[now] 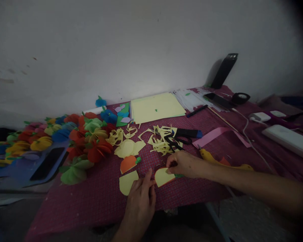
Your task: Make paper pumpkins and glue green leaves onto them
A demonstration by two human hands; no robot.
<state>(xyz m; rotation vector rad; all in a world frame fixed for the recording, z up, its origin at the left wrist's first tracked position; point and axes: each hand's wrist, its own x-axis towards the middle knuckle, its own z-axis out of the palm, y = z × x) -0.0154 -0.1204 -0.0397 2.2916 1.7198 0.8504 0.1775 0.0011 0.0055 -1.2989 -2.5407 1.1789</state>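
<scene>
My right hand (185, 164) pinches the edge of a half-round pale yellow paper piece (163, 177) with an orange rim, lying on the table. A bit of green paper (178, 175) shows under that hand. With its fingers stretched out, my left hand (141, 196) rests at the left side of the same piece. Beside it lies another half-round yellow paper piece (127, 183), partly covered by my left fingers. Just above is an orange paper half-pumpkin (127, 163) with a green tip. Cut yellow paper shapes (128, 148) sit farther back.
Many coloured paper pumpkins (98, 149) crowd the left. Behind my hands are yellow paper scraps (160, 144), black scissors (175, 143) and a yellow paper stack (156, 107). A pink ribbon (214, 134), a yellow glue bottle (209, 156) and a white cable (247, 127) lie right.
</scene>
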